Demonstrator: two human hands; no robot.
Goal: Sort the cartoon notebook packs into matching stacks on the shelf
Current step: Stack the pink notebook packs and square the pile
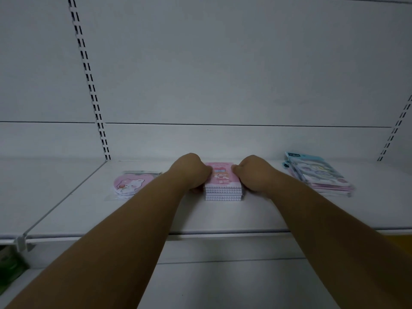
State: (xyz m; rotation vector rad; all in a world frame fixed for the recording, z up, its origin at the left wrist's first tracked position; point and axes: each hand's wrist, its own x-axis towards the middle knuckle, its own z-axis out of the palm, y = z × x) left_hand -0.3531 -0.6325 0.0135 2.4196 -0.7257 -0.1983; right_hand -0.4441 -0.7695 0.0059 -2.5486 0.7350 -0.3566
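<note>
Dim, flat, bluish light; soft focus; wide-angle bending at edges.

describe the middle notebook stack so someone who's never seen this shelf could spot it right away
On the white shelf, three groups of notebooks sit in a row. The pink stack is the middle one, gripped between the left hand and right hand. Unlike the round bear pack and the slanted blue-topped pile, it is squared and shows a cartoon girl.

middle notebook stack (223,181): pink cover, cartoon girl in red, white page edges. left pack (128,183): pink round cover, white bear. right pile (318,175): light blue top pack, pastel cartoon print, pink edges beneath. shelf (156,215): plain white. far left low: green item (10,266).
</note>
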